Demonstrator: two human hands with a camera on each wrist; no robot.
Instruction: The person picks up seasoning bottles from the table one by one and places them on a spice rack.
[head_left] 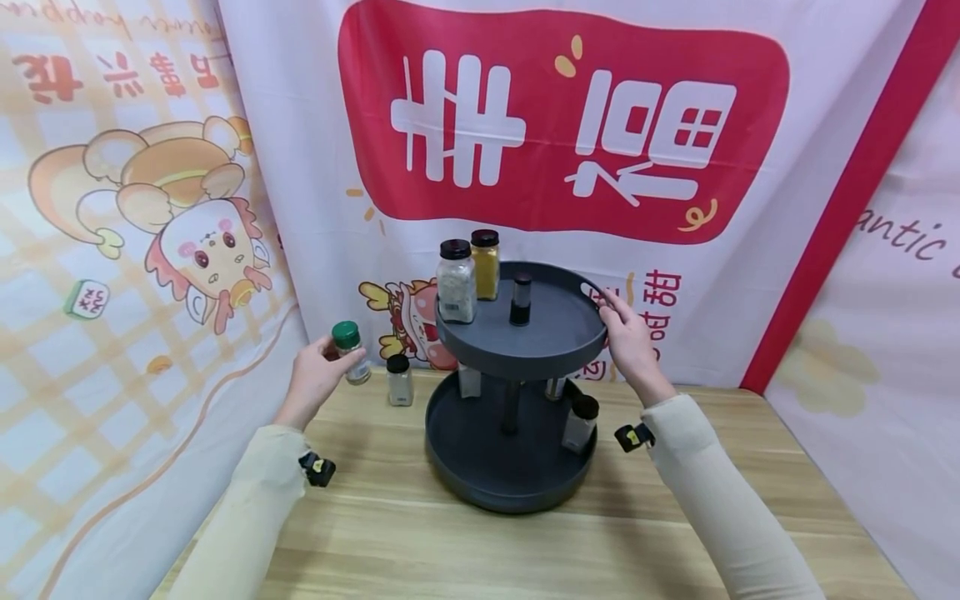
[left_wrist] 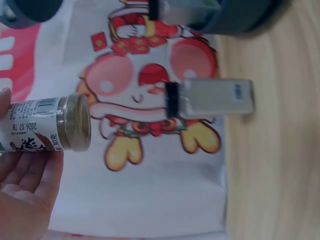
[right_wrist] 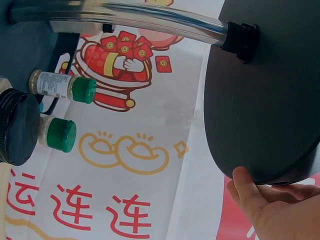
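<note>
My left hand [head_left: 311,379] holds a small glass spice jar [head_left: 357,368] with a green cap, left of the rack and off the table. The left wrist view shows its printed label [left_wrist: 35,125] and clear base. My right hand [head_left: 632,343] grips the rim of the upper tray [head_left: 558,329] at its handle slot. This dark grey tray belongs to a two-tier rack, with a lower tray [head_left: 487,467] beneath. On the upper tray stand a black-lidded jar of white contents [head_left: 456,292], a yellow-filled jar [head_left: 487,271] and a small dark bottle [head_left: 521,304].
A black-lidded jar [head_left: 401,385] stands on the wooden table [head_left: 360,517] left of the rack. The lower tray bears another black-lidded jar [head_left: 580,427] and green-capped jars [right_wrist: 55,85]. A central post [right_wrist: 150,17] joins the tiers. Printed cloth [head_left: 300,125] hangs behind.
</note>
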